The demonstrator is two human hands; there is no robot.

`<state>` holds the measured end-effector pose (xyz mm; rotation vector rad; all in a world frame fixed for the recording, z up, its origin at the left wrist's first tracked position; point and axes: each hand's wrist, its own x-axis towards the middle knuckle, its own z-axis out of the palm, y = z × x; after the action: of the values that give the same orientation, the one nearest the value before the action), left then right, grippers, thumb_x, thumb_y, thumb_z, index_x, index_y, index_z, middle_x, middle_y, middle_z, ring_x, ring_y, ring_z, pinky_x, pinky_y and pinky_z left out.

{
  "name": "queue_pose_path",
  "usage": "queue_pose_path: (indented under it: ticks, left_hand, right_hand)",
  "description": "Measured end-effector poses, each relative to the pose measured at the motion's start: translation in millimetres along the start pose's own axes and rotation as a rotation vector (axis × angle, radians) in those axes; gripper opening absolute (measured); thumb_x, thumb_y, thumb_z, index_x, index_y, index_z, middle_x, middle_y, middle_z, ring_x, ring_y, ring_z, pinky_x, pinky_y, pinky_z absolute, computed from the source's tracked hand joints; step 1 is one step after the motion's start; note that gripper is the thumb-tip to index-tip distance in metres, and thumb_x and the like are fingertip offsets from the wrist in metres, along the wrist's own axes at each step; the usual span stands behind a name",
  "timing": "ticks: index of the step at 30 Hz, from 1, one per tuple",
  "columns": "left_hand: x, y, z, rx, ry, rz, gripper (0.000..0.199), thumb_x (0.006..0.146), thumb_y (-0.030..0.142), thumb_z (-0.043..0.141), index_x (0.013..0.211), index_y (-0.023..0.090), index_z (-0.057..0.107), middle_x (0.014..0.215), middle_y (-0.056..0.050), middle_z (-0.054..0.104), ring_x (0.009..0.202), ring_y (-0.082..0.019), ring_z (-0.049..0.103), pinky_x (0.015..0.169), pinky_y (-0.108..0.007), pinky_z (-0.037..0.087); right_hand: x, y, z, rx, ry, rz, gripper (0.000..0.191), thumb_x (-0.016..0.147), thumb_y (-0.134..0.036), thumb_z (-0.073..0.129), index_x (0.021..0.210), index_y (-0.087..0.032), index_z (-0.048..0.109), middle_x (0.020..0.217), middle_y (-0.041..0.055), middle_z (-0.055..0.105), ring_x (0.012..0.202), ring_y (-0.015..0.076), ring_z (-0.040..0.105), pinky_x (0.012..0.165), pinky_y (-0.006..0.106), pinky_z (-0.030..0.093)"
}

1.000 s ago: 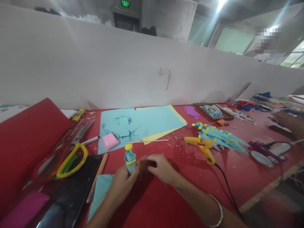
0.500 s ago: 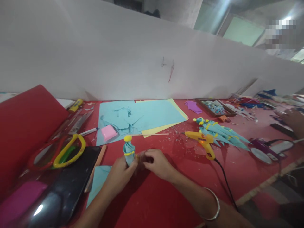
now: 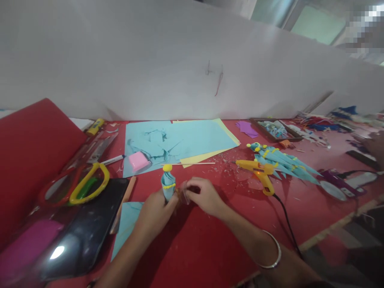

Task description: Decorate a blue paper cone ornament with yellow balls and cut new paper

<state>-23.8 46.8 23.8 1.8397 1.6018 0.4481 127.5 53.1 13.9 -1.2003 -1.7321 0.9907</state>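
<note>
A rolled light-blue paper cone [image 3: 168, 187], topped with a yellow ball and ringed by a yellow beaded band, stands upright in my left hand [image 3: 156, 212]. The fingers are wrapped round its lower part. Close beside it, my right hand [image 3: 207, 197] is closed in a pinch on a small see-through piece [image 3: 185, 194], which is blurred. To the right lies a yellow hot glue gun [image 3: 258, 173] with its light on, its cord running toward the front edge. Just behind it, several similar blue paper cones [image 3: 283, 162] with yellow bands lie in a pile.
Light-blue sheets [image 3: 198, 138] lie at the back with a pink block [image 3: 138, 161] and a thin stick [image 3: 195, 163]. Yellow-and-red scissors [image 3: 90, 184] and a black glossy case [image 3: 90, 228] are left. A scrap tray [image 3: 274, 131] stands back right; another person's hand [image 3: 375, 146] is at the right edge.
The view has tilted down slightly. My left hand still holds the paper cone, and my right hand stays beside it, with the see-through piece now showing more clearly at its fingertips.
</note>
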Motion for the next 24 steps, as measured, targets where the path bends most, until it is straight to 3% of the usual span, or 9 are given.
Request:
queue_pose_path:
  ticks: [6,13,24]
  left_hand:
    - [0,-1,-0.2,-0.042,-0.02,0.004,0.038,0.077,0.041,0.029,0.049,0.02,0.045,0.049,-0.001,0.055,0.05,-0.015,0.051,0.051,-0.024,0.03]
    - [-2,-3,0.7,-0.014,0.028,0.001,0.035,0.075,0.044,0.031,0.052,0.02,0.043,0.049,0.001,0.051,0.05,-0.015,0.049,0.05,-0.024,0.03]
    - [-1,-3,0.6,-0.031,-0.02,-0.014,0.035,0.076,0.047,0.029,0.055,0.02,0.041,0.05,0.002,0.047,0.05,-0.014,0.045,0.049,-0.024,0.029]
  right_hand:
    - [6,6,-3,0.219,0.088,0.136,0.008,0.071,-0.019,0.051,0.067,-0.016,0.058,0.063,-0.0013,0.056,0.056,0.0088,0.051,0.054,0.021,0.041]
    - [10,6,-12,0.333,0.3,0.149,0.022,0.077,-0.033,0.046,0.07,-0.016,0.059,0.059,-0.0014,0.054,0.048,0.007,0.047,0.051,0.021,0.039]
    - [8,2,-7,0.505,0.231,0.188,0.012,0.062,-0.025,0.062,0.069,-0.017,0.057,0.058,-0.0031,0.057,0.053,0.0086,0.053,0.057,0.023,0.044]
